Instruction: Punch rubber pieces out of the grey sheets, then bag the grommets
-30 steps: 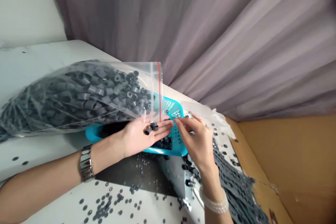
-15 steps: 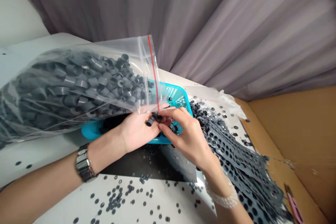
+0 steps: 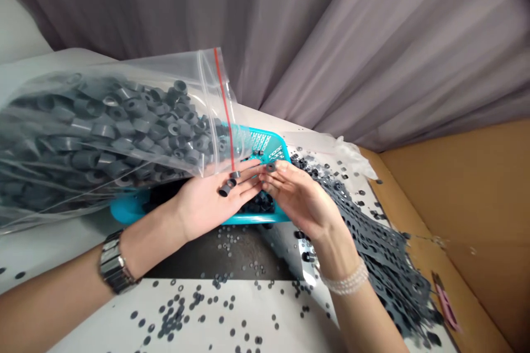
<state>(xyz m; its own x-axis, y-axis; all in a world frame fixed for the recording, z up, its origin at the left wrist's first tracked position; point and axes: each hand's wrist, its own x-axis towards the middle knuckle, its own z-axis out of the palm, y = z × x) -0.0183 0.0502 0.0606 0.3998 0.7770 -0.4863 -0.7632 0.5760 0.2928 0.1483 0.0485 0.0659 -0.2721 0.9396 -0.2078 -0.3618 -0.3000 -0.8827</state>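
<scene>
My left hand (image 3: 209, 198) lies palm up with its fingers stretched out. Several short dark grey tubes (image 3: 224, 190) rest loose on it. My right hand (image 3: 304, 196) pinches one small grey tube (image 3: 270, 167) between its fingertips, just beside the left fingers. Behind and left of my hands lies a clear zip bag (image 3: 124, 129) with a red strip, full of grey tubes, its mouth toward the left fingers. Below both hands is a turquoise basket (image 3: 265, 219), partly covered by them and the bag, with dark pieces inside.
Perforated dark sheets (image 3: 372, 242) lie piled on the right, with loose bits around them. Pink-handled scissors (image 3: 447, 306) lie near the cardboard (image 3: 459, 187). Small dark discs (image 3: 174, 314) are scattered over the white table in front. A grey curtain (image 3: 248, 27) hangs behind.
My right hand has drawn back from the left palm and turned, now showing one tube at its fingertips. The left fingers are straighter. The whole view has shifted slightly.
</scene>
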